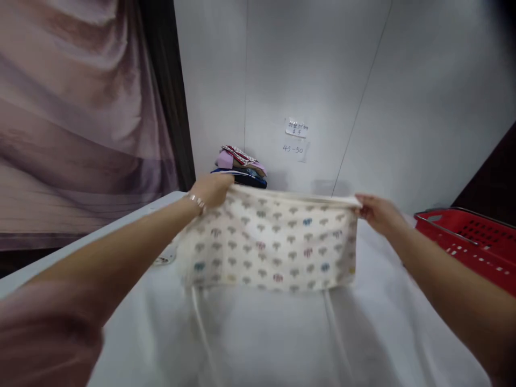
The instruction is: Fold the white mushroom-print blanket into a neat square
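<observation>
I hold up a cream patterned cloth [270, 242] stretched flat above a white table [262, 333]. My left hand [212, 191], with a bracelet at the wrist, pinches the cloth's top left corner. The top right corner is gripped by my right hand [374, 210]. The cloth carries rows of small grey, blue and pink motifs. Two thin white strings hang from its lower edge down toward the table.
A stack of folded clothes [241, 165] lies at the table's far side against the white wall. A red plastic basket [467, 242] stands at the right. Paper labels [296, 137] are stuck on the wall. A pinkish curtain [76, 118] hangs on the left.
</observation>
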`<state>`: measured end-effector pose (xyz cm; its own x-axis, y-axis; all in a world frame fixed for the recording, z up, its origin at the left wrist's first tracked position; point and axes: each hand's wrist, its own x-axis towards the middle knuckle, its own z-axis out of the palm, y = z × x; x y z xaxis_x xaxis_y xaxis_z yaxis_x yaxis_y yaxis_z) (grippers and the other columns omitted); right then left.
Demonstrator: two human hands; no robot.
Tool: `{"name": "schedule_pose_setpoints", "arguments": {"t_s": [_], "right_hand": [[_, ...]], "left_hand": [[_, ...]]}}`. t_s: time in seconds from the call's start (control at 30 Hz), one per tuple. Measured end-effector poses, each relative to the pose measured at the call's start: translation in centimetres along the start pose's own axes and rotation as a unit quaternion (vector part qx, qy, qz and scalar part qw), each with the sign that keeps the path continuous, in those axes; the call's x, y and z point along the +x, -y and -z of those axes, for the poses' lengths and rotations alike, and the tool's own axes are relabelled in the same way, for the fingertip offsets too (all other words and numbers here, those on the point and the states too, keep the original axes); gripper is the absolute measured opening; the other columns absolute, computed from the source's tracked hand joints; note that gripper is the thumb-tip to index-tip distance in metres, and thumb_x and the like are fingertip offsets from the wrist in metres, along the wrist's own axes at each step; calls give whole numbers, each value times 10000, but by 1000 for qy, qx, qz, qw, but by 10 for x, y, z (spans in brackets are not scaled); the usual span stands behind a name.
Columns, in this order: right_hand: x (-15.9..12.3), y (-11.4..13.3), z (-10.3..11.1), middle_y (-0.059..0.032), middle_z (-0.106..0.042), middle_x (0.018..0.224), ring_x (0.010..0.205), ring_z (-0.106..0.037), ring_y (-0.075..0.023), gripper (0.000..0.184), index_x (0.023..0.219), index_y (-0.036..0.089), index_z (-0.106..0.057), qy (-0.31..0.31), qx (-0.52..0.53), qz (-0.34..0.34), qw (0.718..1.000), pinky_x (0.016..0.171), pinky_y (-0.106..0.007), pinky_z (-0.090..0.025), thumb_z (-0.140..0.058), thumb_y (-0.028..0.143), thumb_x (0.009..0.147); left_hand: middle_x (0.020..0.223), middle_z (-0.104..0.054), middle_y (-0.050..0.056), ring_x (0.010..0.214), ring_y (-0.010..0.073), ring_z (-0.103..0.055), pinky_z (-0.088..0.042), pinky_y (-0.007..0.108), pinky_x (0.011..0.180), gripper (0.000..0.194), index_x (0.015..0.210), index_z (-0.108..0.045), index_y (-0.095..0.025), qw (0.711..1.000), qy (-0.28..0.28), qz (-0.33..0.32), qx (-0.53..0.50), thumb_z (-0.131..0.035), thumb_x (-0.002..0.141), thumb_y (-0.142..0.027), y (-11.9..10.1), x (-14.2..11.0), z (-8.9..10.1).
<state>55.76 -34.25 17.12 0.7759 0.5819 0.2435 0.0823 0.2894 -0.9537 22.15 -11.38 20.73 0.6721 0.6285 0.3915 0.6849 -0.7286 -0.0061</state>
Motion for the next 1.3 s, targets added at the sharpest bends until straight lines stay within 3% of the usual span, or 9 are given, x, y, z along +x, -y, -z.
{"name": "schedule_pose_setpoints", "arguments": {"t_s": [0.17,0.3,0.37,0.43,0.63,0.73,0.9,1.1,1.3], "right_hand": [[62,90,-25,-2,-612,736,632,-546,-59,95,774,226,-601,-42,47,196,978,653,-229,-450,-586,136,746],[36,109,-9,-28,-628,918,761,-556,-160,178,807,305,-616,-22,-11,318,948,689,-315,-515,-714,290,660],[12,93,3,-28,-631,925,776,-559,-182,174,811,320,-633,-37,-44,304,951,704,-343,-524,-717,319,659],[-15,60,17,-29,-639,900,786,-569,-192,171,806,316,-655,-68,-64,242,966,691,-347,-529,-724,319,649],[-105,-91,67,-28,-656,780,634,-575,-145,311,757,180,-695,-76,-91,-71,990,513,-257,-512,-781,310,487],[-150,-145,89,-31,-655,738,602,-568,-130,309,780,159,-706,-42,-101,-225,968,509,-225,-508,-778,302,515],[-184,-159,106,-15,-658,760,605,-566,-114,313,832,190,-706,-41,-61,-261,962,528,-205,-512,-782,302,550],[-183,-156,100,-29,-663,746,603,-583,-126,279,801,178,-701,-45,-98,-283,953,491,-195,-482,-775,266,547],[-187,-146,96,-33,-654,867,730,-585,-140,389,961,207,-671,14,-96,-247,964,551,-204,-479,-755,335,603]], "left_hand": [[1177,-450,173,1176,338,-351,-290,401,836,570,1007,-419,216,972,-216,-75,52,5,825,-119,4,85,80],[1121,-551,69,1091,160,-466,-346,305,879,329,1053,-530,-7,936,-331,-84,87,-325,844,-157,11,83,102],[1009,-594,53,962,148,-509,-400,291,816,228,993,-572,-129,935,-326,-84,110,-450,801,-137,14,66,84],[896,-584,65,885,179,-526,-422,308,732,199,920,-588,-123,947,-269,-115,136,-427,801,-118,16,42,47],[792,-599,59,770,178,-548,-419,299,695,219,772,-580,-165,978,13,-204,34,-420,731,-21,10,-72,-127],[819,-608,58,778,176,-544,-417,304,712,230,806,-574,-172,972,89,-216,-29,-415,742,-19,3,-127,-186],[833,-602,67,803,192,-527,-403,320,746,242,835,-567,-163,981,59,-172,-62,-390,758,-19,0,-158,-199],[809,-590,67,778,204,-513,-386,332,732,243,785,-559,-161,979,98,-174,-33,-396,718,8,-10,-163,-190],[969,-572,82,915,214,-491,-351,358,845,364,1005,-558,-160,974,51,-214,-63,-399,724,7,-42,-176,-193]]}}
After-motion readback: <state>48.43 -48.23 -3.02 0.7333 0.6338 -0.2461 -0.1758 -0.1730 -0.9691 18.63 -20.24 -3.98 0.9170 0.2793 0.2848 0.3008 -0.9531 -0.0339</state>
